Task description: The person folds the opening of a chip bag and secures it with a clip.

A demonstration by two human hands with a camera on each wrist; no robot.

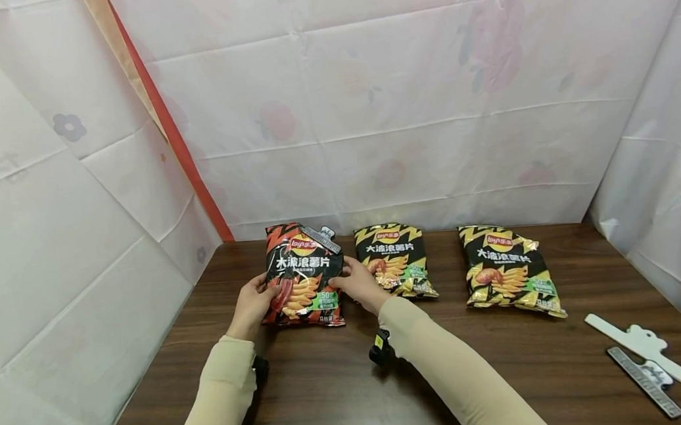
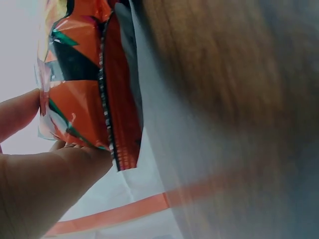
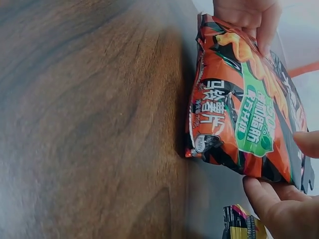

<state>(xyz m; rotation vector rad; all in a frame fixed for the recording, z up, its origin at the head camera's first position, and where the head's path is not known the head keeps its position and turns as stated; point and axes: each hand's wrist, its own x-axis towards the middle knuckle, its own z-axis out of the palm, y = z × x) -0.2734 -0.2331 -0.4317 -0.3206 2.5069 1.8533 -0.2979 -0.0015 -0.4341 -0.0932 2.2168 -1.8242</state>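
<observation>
A red and black bag of potato chips [image 1: 304, 287] is held between both hands at the back left of the table. My left hand [image 1: 252, 305] grips its left side, thumb on the front. On the right side, my right hand [image 1: 360, 283] pinches the bag, with the thumb in front and fingers behind. A grey clip [image 1: 321, 239] sits slantwise across the bag's top right corner. The right wrist view shows the bag's lower front [image 3: 234, 114] between the two hands. In the left wrist view its bottom seam [image 2: 110, 99] faces the table.
Two yellow and black chip bags, one in the middle [image 1: 393, 261] and one farther right [image 1: 509, 272], lie on the brown table [image 1: 341, 397]. At the front right are a white clip [image 1: 643, 349] and a grey clip [image 1: 641, 379]. A patterned white sheet [image 1: 398, 103] stands behind.
</observation>
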